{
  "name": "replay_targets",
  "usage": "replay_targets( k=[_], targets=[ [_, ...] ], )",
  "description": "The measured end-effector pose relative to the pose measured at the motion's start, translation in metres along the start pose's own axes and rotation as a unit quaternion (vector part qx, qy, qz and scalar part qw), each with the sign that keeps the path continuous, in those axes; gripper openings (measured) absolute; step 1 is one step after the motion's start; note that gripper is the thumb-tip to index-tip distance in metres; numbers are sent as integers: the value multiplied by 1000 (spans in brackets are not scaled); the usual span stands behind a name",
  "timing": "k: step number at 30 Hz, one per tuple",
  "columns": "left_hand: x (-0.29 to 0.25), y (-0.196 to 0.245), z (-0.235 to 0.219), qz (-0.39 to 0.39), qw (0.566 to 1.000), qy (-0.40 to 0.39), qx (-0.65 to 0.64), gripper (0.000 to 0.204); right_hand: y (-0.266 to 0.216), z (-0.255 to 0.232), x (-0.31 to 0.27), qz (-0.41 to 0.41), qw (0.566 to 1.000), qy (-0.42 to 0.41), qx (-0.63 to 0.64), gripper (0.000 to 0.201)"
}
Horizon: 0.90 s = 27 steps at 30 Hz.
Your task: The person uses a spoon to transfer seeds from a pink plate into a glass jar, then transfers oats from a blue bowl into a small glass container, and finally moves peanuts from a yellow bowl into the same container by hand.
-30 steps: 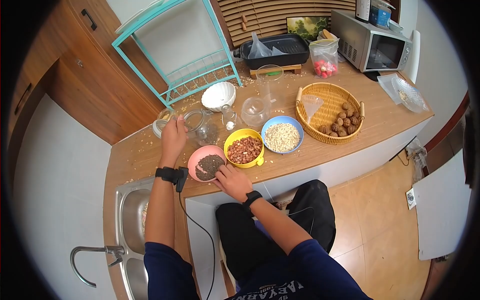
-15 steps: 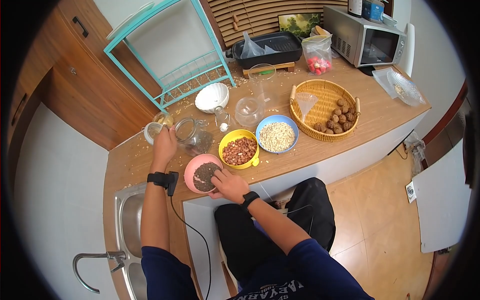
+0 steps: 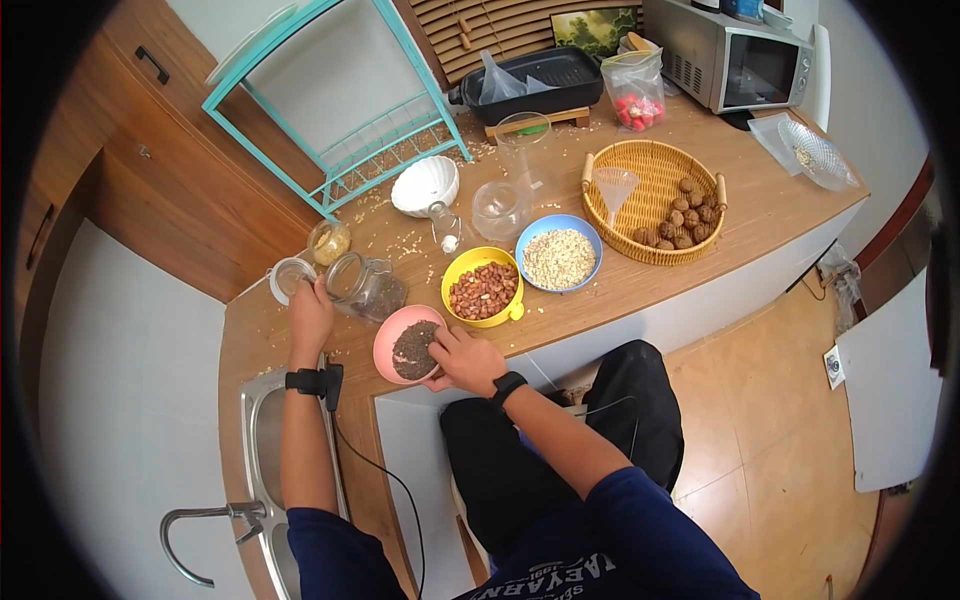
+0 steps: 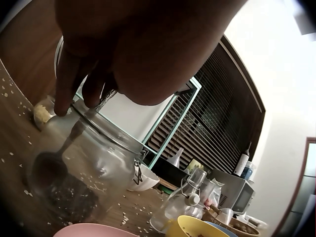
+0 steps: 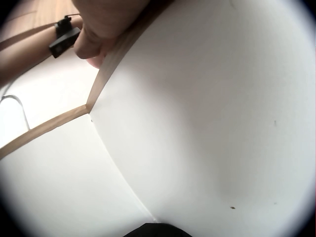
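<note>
My left hand (image 3: 312, 318) grips the open clip-top glass jar (image 3: 375, 290) by its rim, beside the raised lid (image 3: 290, 277). In the left wrist view its fingers hook over the jar's mouth, and a spoon (image 4: 51, 168) leans inside above dark seeds. My right hand (image 3: 470, 360) holds the near rim of the pink bowl (image 3: 387, 335), fingers over the inside and thumb below. Dark seeds (image 3: 413, 350) cover much of that bowl's bottom. Only part of the right hand (image 5: 111, 17) shows in its wrist view, at the counter edge.
A yellow bowl (image 3: 455, 275) of nuts and a blue bowl (image 3: 590, 233) of oats stand right of the pink one. Behind are a stoppered bottle (image 3: 443, 222), white bowl (image 3: 425, 185) and walnut basket (image 3: 600, 160). A second small jar (image 3: 330, 243) stands left; the sink (image 3: 262, 400) is nearer me.
The glass jar and my left hand have shifted left and towards me. My right hand stays on the pink bowl, which has shifted slightly towards me. The head view has shifted a little.
</note>
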State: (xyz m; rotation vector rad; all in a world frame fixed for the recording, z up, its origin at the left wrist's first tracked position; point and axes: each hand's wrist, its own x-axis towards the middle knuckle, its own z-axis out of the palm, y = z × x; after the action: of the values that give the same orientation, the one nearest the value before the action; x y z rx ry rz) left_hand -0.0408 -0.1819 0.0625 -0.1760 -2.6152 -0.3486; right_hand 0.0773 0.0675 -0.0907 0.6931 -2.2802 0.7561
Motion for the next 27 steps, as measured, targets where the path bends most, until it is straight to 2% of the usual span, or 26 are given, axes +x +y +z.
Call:
replay_targets(
  k=[7,8,11,19,25,27],
  targets=[
    [-13,-39,-9,-4,1000,-4,-7,38,-2,1,2,29,1000,2,-10,53],
    [-15,-42,-12,-21,999,-22,-44,37,-2,-1,4,30,1000,3,-8,53],
    [-23,-41,-20,-35,995,-40,-87,35,-3,-1,5,38,998,49,-14,53],
    [-41,-48,-35,-39,995,-50,-77,34,-7,-5,9,92,996,-10,16,58],
    [-53,-60,-41,-44,994,-41,-95,33,-2,-1,10,27,999,42,5,59],
    [-59,-59,-41,-56,986,-16,-156,32,-2,-2,10,30,998,42,20,60]
  ],
)
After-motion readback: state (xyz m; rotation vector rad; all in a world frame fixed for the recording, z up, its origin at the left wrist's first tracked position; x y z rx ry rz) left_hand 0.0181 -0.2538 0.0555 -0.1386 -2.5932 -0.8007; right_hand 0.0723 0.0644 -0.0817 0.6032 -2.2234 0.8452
